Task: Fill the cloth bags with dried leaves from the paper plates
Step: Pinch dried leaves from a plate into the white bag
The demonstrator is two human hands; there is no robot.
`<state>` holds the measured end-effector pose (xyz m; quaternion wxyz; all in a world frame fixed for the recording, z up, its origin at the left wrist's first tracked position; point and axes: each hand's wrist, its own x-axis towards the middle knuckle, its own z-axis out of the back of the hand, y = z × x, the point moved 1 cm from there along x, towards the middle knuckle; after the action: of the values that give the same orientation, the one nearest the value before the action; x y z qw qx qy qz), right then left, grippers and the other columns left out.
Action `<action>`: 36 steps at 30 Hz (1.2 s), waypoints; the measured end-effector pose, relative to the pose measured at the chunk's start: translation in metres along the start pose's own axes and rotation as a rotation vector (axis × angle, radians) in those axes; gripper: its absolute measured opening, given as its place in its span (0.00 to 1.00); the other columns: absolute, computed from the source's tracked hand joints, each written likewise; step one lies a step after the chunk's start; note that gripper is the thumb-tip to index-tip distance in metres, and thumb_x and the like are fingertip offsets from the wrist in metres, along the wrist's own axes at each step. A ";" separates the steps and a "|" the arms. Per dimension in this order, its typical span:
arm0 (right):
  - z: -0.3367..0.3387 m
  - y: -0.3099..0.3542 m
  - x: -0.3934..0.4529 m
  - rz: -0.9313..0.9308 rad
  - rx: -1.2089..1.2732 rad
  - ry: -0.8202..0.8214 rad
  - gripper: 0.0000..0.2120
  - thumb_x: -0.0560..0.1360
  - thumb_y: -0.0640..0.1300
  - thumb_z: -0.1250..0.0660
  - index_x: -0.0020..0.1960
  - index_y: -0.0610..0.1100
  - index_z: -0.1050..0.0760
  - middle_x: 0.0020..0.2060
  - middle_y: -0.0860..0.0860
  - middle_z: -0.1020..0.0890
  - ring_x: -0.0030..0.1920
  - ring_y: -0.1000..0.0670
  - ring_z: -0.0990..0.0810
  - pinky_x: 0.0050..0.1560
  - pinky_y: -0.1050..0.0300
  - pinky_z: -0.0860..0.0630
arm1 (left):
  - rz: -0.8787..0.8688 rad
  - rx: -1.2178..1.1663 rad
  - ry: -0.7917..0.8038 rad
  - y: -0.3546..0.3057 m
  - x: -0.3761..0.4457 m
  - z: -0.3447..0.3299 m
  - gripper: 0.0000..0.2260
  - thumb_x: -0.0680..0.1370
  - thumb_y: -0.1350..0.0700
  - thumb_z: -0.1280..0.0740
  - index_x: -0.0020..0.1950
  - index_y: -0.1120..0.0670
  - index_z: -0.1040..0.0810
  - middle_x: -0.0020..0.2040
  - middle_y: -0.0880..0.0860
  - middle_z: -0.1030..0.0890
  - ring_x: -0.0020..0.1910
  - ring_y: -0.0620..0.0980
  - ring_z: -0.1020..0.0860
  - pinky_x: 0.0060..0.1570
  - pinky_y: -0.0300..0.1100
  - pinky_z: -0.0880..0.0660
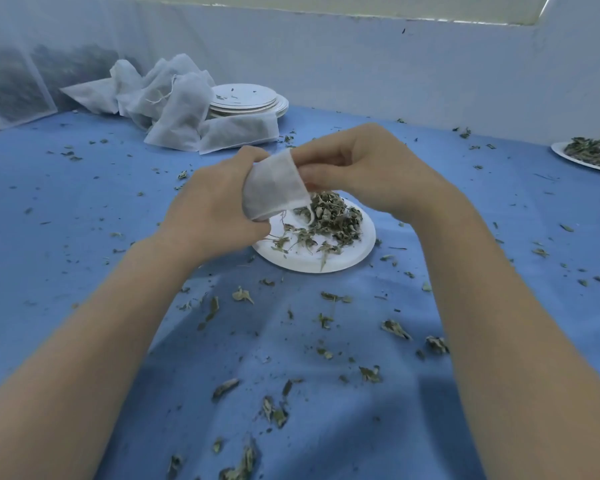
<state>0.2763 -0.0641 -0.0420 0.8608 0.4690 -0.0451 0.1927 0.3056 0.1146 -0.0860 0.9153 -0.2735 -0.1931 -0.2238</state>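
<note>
I hold a small cloth bag above the paper plate of dried leaves on the blue bench. My left hand curls round its body while my right hand pinches its open rim. More bags and stacked plates lie farther back.

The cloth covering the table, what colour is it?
Blue, a plain cloth scattered with bits of dried leaves; it shows best in the head view.
</note>
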 end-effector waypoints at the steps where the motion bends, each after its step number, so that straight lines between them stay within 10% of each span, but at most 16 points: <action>1: 0.004 -0.004 0.000 -0.033 -0.004 -0.036 0.11 0.74 0.35 0.33 0.50 0.48 0.18 0.44 0.53 0.15 0.45 0.58 0.17 0.53 0.62 0.22 | -0.001 0.014 0.007 0.001 0.000 0.000 0.26 0.65 0.58 0.28 0.61 0.49 0.30 0.46 0.47 0.24 0.47 0.55 0.25 0.43 0.49 0.27; 5: 0.014 -0.018 -0.002 -0.257 -0.438 -0.086 0.12 0.74 0.39 0.37 0.54 0.49 0.19 0.48 0.54 0.17 0.41 0.60 0.22 0.42 0.77 0.28 | 0.007 0.049 0.032 0.005 0.001 0.000 0.26 0.65 0.59 0.28 0.61 0.51 0.29 0.47 0.46 0.26 0.50 0.55 0.26 0.45 0.48 0.28; 10: 0.005 -0.028 -0.002 -0.523 -0.768 0.140 0.21 0.75 0.44 0.37 0.66 0.37 0.28 0.65 0.40 0.26 0.65 0.42 0.28 0.63 0.45 0.28 | 0.013 0.053 0.029 0.007 0.001 -0.001 0.25 0.66 0.58 0.27 0.61 0.51 0.29 0.50 0.48 0.24 0.50 0.54 0.27 0.45 0.48 0.29; 20: -0.004 -0.023 0.000 -0.474 -0.630 0.238 0.19 0.64 0.56 0.23 0.51 0.51 0.22 0.44 0.56 0.20 0.29 0.58 0.20 0.34 0.63 0.27 | 0.036 0.059 0.040 0.008 0.001 -0.001 0.25 0.66 0.58 0.28 0.61 0.50 0.29 0.51 0.49 0.24 0.51 0.56 0.27 0.47 0.50 0.28; 28: -0.015 -0.025 0.006 -0.393 -0.518 0.173 0.06 0.68 0.36 0.29 0.42 0.45 0.16 0.19 0.60 0.24 0.29 0.58 0.19 0.28 0.72 0.28 | 0.031 0.071 0.052 0.009 0.001 -0.002 0.25 0.66 0.58 0.28 0.61 0.51 0.29 0.52 0.50 0.24 0.50 0.56 0.27 0.47 0.50 0.28; 36: 0.015 -0.011 -0.008 -0.217 -0.244 -0.067 0.04 0.68 0.39 0.26 0.38 0.47 0.16 0.27 0.54 0.17 0.31 0.57 0.17 0.31 0.74 0.30 | 0.037 0.110 0.055 0.013 0.001 0.001 0.24 0.66 0.58 0.29 0.61 0.50 0.29 0.51 0.50 0.24 0.50 0.56 0.26 0.43 0.47 0.31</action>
<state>0.2748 -0.0843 -0.0448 0.9251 0.3692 -0.0459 0.0758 0.3133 0.1244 -0.0900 0.9379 -0.2201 -0.1746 -0.2035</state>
